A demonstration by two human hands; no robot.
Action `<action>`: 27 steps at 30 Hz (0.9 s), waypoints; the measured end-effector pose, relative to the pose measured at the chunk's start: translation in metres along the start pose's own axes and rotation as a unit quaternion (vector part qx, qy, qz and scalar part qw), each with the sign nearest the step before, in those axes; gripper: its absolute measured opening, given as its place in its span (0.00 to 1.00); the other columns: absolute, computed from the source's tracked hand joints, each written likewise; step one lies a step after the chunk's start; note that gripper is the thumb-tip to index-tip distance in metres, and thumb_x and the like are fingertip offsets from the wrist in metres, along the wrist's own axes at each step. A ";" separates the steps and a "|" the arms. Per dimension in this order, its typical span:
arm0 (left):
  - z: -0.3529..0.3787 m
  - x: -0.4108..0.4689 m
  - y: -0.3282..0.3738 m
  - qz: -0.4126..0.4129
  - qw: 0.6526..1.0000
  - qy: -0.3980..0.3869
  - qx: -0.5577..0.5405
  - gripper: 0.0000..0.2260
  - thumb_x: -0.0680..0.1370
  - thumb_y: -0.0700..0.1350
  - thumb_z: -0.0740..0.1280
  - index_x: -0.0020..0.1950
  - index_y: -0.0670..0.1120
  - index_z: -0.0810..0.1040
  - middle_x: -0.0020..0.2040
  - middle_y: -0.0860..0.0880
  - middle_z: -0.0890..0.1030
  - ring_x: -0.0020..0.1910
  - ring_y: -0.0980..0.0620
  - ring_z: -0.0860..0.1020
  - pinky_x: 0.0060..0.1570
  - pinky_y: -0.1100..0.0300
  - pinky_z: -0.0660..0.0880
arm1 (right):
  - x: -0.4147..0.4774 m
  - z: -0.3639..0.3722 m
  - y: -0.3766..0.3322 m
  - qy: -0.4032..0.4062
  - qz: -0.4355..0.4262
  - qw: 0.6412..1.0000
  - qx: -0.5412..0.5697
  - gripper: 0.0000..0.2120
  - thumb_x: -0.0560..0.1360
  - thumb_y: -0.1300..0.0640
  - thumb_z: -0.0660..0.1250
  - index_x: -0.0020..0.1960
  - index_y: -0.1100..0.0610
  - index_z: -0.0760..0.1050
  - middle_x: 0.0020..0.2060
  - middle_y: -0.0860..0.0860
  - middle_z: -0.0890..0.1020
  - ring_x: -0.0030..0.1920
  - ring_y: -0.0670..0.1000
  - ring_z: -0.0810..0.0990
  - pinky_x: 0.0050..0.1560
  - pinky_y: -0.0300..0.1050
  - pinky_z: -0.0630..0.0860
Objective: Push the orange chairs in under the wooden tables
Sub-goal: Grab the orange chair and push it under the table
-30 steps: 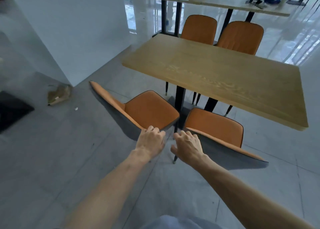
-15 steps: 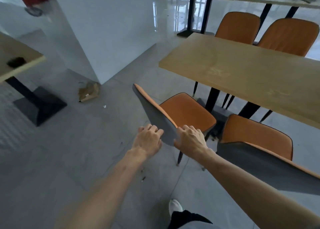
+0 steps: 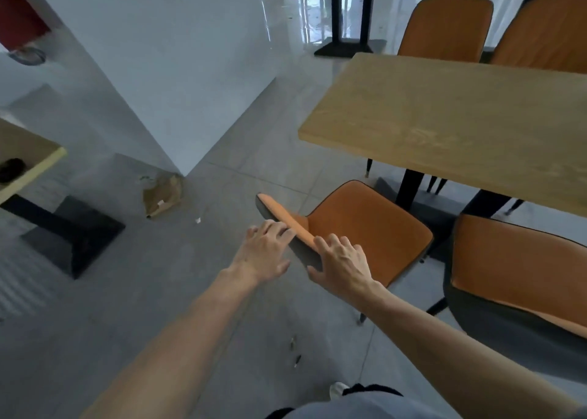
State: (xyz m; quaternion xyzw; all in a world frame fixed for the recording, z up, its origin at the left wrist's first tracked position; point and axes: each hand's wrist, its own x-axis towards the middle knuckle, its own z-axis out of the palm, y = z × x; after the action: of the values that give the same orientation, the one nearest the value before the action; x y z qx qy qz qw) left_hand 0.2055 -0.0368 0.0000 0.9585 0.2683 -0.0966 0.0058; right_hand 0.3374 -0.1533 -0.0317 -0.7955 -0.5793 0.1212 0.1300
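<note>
The orange chair (image 3: 365, 228) nearest the person stands on the grey floor (image 3: 127, 307) at the near corner of the wooden surface (image 3: 460, 126), its seat only partly under the edge and its backrest pointing out toward the person. Both hands are on the top of that backrest. The left hand (image 3: 265, 253) lies against the dark outer side of the backrest with its fingers spread and loosely bent, not closed around anything. The right hand (image 3: 341, 264) rests over the backrest's top edge, fingers curled onto the orange side and thumb on the dark side, gripping it lightly.

Just right of this chair, a second orange chair (image 3: 521, 275) stands along the same side, its seat also partly out from under the surface. Across the surface, on its far side, two more orange chairs (image 3: 444, 28) stand with their backs upright, close against the far edge.

Left of the chair, a white pillar (image 3: 165, 56) rises from the floor, with a crumpled piece of brown paper (image 3: 162, 196) at its foot. Farther left is the corner of another wooden table (image 3: 28, 161) on a black base (image 3: 73, 234).
</note>
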 end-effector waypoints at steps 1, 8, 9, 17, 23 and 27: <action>0.002 0.006 -0.008 0.013 1.000 -0.006 0.012 0.29 0.75 0.54 0.66 0.73 0.49 0.60 0.71 0.47 0.64 0.71 0.47 0.60 0.67 0.49 0.61 | 0.004 0.004 -0.001 -0.006 0.008 1.000 -0.001 0.24 0.72 0.43 0.64 0.64 0.54 0.66 0.53 0.55 0.74 0.50 0.55 0.73 0.46 0.51 0.70; 0.017 0.061 -0.059 0.109 0.992 -0.047 0.052 0.38 0.72 0.60 0.68 0.76 0.52 0.54 0.74 0.46 0.58 0.73 0.46 0.55 0.71 0.47 0.55 | 0.025 0.037 -0.015 -0.020 0.092 0.995 -0.019 0.30 0.71 0.41 0.66 0.66 0.53 0.61 0.56 0.55 0.72 0.52 0.58 0.72 0.46 0.52 0.69; 0.021 0.068 -0.065 0.125 0.989 -0.051 0.057 0.38 0.72 0.60 0.68 0.76 0.52 0.54 0.74 0.46 0.58 0.73 0.46 0.55 0.71 0.48 0.54 | 0.028 0.042 -0.018 -0.012 0.108 0.994 -0.024 0.30 0.71 0.41 0.66 0.66 0.53 0.61 0.56 0.55 0.72 0.52 0.58 0.73 0.47 0.52 0.70; 0.046 0.112 -0.104 0.229 0.970 -0.066 0.052 0.32 0.73 0.57 0.69 0.73 0.52 0.62 0.72 0.49 0.66 0.71 0.47 0.63 0.68 0.47 0.59 | 0.050 0.063 -0.036 0.020 0.252 0.966 -0.055 0.24 0.65 0.43 0.74 0.54 0.53 0.72 0.42 0.53 0.79 0.38 0.57 0.79 0.37 0.49 0.72; 0.054 0.137 -0.103 0.276 0.960 -0.033 0.044 0.23 0.67 0.58 0.73 0.57 0.50 0.78 0.53 0.49 0.82 0.53 0.45 0.80 0.53 0.47 0.76 | 0.050 0.069 -0.024 0.043 0.238 0.968 -0.066 0.24 0.62 0.43 0.77 0.52 0.53 0.75 0.37 0.51 0.79 0.32 0.54 0.78 0.29 0.45 0.72; 0.058 0.140 -0.101 0.279 0.959 -0.023 0.043 0.20 0.62 0.51 0.78 0.51 0.48 0.81 0.44 0.47 0.85 0.44 0.43 0.83 0.45 0.46 0.79 | 0.048 0.071 -0.018 0.055 0.212 0.972 -0.084 0.24 0.58 0.44 0.79 0.50 0.52 0.76 0.33 0.49 0.78 0.28 0.51 0.77 0.23 0.42 0.70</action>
State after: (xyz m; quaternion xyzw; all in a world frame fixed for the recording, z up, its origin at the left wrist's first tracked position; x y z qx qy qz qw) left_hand 0.2599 0.1178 -0.0796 0.9920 -0.0147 -0.1250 -0.0025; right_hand 0.3117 -0.0977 -0.0939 -0.9135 -0.3980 0.0528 0.0659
